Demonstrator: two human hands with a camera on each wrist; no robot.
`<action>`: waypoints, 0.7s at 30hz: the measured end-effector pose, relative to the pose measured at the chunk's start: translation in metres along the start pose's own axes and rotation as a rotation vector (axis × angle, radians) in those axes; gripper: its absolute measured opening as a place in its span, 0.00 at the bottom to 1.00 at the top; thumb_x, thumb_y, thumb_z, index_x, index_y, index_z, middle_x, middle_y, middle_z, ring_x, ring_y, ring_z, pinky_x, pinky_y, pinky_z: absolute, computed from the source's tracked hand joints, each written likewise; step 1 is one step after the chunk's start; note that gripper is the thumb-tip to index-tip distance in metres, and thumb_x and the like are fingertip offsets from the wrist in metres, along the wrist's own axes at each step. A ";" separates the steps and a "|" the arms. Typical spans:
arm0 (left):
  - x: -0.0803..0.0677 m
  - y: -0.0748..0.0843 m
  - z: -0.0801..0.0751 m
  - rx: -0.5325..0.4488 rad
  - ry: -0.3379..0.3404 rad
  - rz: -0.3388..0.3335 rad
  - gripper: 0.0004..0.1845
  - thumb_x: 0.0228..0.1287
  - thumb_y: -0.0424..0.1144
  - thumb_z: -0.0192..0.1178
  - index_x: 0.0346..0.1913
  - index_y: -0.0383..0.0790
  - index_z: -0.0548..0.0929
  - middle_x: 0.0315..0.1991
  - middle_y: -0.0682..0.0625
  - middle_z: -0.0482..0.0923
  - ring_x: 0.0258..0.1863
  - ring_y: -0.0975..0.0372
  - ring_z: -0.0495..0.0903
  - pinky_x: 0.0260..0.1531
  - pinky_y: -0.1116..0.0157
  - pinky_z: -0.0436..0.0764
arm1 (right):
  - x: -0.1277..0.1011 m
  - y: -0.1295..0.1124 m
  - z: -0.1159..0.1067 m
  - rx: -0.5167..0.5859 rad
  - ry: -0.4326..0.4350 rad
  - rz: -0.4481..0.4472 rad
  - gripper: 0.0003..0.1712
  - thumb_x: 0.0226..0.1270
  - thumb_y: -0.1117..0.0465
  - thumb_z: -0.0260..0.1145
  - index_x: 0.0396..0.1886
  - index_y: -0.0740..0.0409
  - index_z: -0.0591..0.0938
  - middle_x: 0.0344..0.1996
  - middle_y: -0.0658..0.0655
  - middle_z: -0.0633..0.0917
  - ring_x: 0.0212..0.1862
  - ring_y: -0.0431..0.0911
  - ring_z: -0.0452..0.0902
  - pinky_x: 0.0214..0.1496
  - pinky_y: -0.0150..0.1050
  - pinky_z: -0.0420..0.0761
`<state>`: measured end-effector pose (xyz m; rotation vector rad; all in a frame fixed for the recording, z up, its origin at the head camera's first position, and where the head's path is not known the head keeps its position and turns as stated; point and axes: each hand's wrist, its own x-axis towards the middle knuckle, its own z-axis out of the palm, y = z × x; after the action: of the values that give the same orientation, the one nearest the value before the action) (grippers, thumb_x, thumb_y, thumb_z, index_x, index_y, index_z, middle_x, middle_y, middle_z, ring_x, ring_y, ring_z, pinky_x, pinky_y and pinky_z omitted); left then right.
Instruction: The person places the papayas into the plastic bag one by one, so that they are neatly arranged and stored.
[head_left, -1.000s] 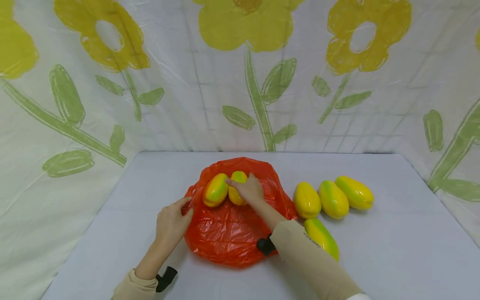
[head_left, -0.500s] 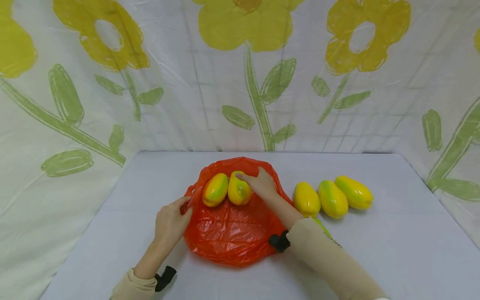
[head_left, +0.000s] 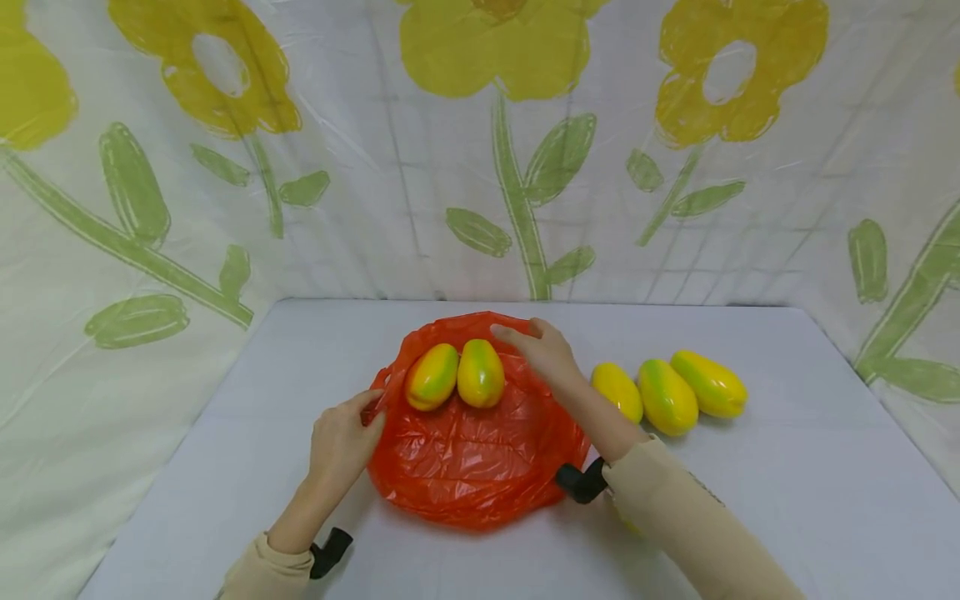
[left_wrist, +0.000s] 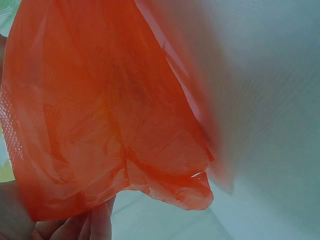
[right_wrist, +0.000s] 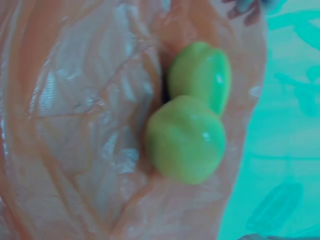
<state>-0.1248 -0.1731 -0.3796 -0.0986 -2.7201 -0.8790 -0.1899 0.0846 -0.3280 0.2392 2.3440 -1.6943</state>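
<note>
Left hand (head_left: pixel 341 437) on orange bag (head_left: pixel 465 458)

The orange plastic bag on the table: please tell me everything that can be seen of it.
The orange plastic bag is thin, glossy and heavily crinkled, and it lies spread flat on the pale table near its middle. Two yellow-green oval fruits lie side by side on its far part, touching each other. The left hand pinches its left edge, which the left wrist view shows lifted. The right hand rests at its far right rim. Whether the fruits lie inside or on top cannot be told.
</note>
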 end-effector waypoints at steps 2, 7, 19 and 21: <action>0.000 0.001 0.000 -0.003 0.000 0.003 0.14 0.59 0.27 0.61 0.48 0.25 0.83 0.32 0.36 0.84 0.17 0.58 0.72 0.19 0.67 0.74 | -0.002 -0.003 -0.003 0.014 -0.007 -0.008 0.51 0.64 0.41 0.62 0.76 0.62 0.53 0.74 0.63 0.58 0.73 0.58 0.53 0.70 0.55 0.58; 0.000 0.002 0.000 -0.005 -0.001 0.003 0.14 0.59 0.27 0.61 0.48 0.25 0.83 0.31 0.36 0.84 0.16 0.59 0.71 0.18 0.68 0.73 | -0.010 -0.007 -0.009 0.032 -0.019 -0.023 0.50 0.64 0.41 0.63 0.77 0.60 0.53 0.74 0.61 0.58 0.73 0.57 0.53 0.70 0.55 0.58; 0.000 0.002 0.001 -0.001 0.002 0.008 0.14 0.59 0.27 0.61 0.48 0.25 0.83 0.32 0.36 0.84 0.17 0.58 0.73 0.19 0.66 0.74 | -0.031 -0.010 -0.024 0.115 -0.059 -0.097 0.48 0.67 0.45 0.62 0.77 0.62 0.51 0.74 0.62 0.58 0.73 0.57 0.53 0.70 0.55 0.58; 0.000 0.002 0.001 -0.001 0.002 0.005 0.14 0.59 0.27 0.61 0.48 0.26 0.83 0.32 0.36 0.84 0.18 0.57 0.73 0.19 0.66 0.74 | -0.035 -0.010 -0.025 0.115 -0.071 -0.111 0.48 0.68 0.46 0.62 0.77 0.62 0.51 0.74 0.62 0.58 0.73 0.57 0.52 0.70 0.54 0.58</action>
<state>-0.1249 -0.1713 -0.3793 -0.1044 -2.7169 -0.8787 -0.1619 0.1055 -0.3011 0.0687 2.2504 -1.8599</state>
